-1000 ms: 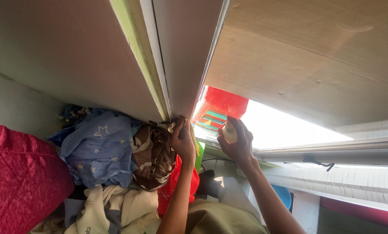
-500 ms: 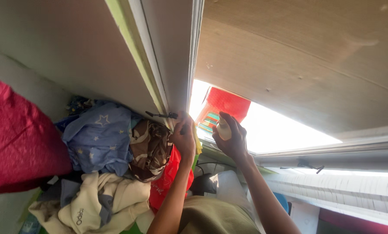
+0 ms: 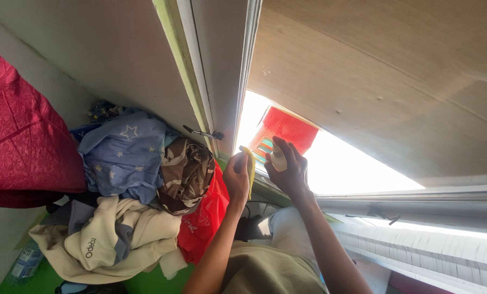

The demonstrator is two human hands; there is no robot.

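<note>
My left hand pinches a yellow cloth right by the window frame; my right hand wraps a small bottle beside it. The cloth could slip down onto the clothes pile

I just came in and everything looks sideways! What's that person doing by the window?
A person is reaching up to the window frame with both hands. The left hand presses a yellow cloth against the bottom corner of the frame. The right hand grips a small pale bottle beside it. Next to them sits a heap of clothes, with a blue starry piece on top, a red bag and a red quilt.
</note>
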